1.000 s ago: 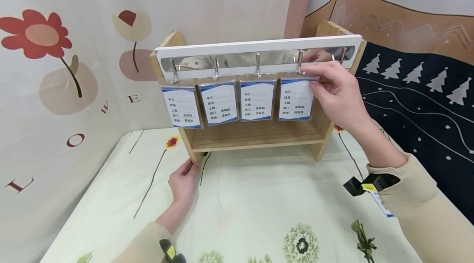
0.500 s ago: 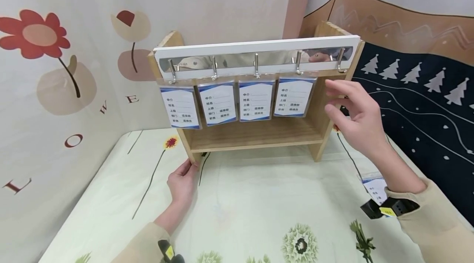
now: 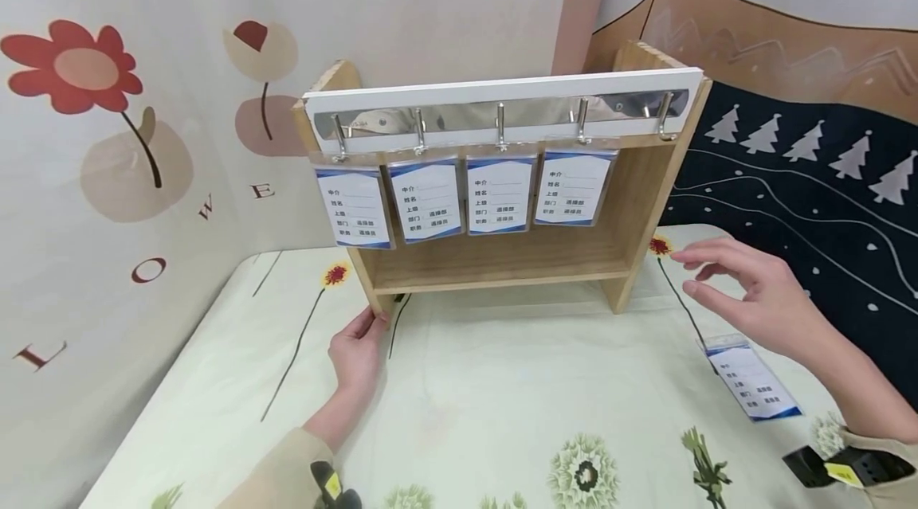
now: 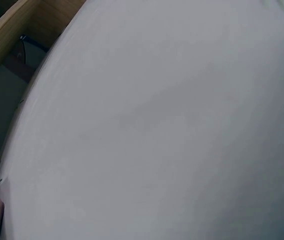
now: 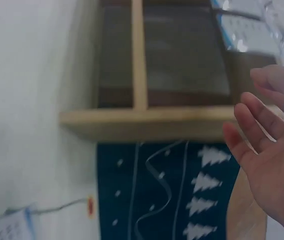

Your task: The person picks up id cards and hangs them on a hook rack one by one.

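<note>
A small wooden shelf [image 3: 495, 264] stands on the table, with a white hook rail [image 3: 459, 84] across its top front. Several clear-sleeved name badges [image 3: 500, 194] hang side by side from the metal hooks; the rightmost hook [image 3: 664, 117] bears none. My left hand [image 3: 356, 358] pinches the foot of the shelf's left side panel, fingertips partly hidden behind it. To the right of the shelf, my right hand [image 3: 760, 294] is in the air with relaxed fingers, holding nothing. Another name badge [image 3: 753, 383] lies face up on the table just below that hand.
A pale floral cloth [image 3: 495, 381] covers the table. Behind stand a printed curtain [image 3: 445, 7] on the left and a dark panel with white trees [image 3: 796, 198] on the right, close to the shelf's right side.
My right hand has let go of the rightmost hanging badge, which stays on its hook, and has moved right and down toward the badge on the table. The left hand has stayed put.
</note>
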Demonstrator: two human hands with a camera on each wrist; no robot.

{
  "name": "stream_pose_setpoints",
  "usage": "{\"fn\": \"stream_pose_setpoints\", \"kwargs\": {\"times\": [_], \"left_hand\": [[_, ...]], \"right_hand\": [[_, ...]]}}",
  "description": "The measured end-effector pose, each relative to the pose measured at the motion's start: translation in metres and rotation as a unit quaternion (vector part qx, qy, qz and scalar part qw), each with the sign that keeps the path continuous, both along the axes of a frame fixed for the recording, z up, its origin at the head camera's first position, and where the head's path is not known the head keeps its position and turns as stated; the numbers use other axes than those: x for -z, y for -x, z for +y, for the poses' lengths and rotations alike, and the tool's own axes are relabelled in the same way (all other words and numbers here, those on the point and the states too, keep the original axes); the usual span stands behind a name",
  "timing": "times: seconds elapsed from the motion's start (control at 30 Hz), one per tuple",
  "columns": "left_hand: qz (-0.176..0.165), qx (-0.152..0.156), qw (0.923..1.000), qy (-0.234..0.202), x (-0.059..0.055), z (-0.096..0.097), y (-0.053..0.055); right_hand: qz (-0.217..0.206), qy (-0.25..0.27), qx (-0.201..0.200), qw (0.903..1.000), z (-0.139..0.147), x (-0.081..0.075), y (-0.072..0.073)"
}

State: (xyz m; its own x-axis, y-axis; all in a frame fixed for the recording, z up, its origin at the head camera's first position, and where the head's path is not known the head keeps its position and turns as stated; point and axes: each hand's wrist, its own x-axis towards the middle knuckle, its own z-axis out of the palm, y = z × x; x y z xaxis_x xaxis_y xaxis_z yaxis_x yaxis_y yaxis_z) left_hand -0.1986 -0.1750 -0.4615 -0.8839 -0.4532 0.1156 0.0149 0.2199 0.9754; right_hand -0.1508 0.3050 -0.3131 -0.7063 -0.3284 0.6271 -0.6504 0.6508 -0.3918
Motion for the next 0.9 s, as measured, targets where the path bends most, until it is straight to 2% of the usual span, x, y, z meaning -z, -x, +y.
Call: {"fn": "stream_pose_setpoints", "kwargs": {"times": [0.13,0.27,0.57,0.9], "left_hand": [[0.009,0.001,0.9999,0.006,0.0,-0.003,0.001],[0.015,0.0,0.9999,0.007,0.001,-0.004,0.001],[0.014,-0.001,0.9999,0.002,0.002,-0.003,0.0],[0.013,-0.001,0.9999,0.003,0.0,-0.001,-0.001]], "right_hand": [[-0.08,0.006,0.035,0.9961,0.022,0.019,-0.002],[-0.153,0.0,0.08,0.9851,0.048,0.039,-0.001],[-0.222,-0.027,0.125,0.9666,0.085,0.079,0.006],[-0.302,-0.083,0.166,0.935,0.115,0.09,0.007]]}}
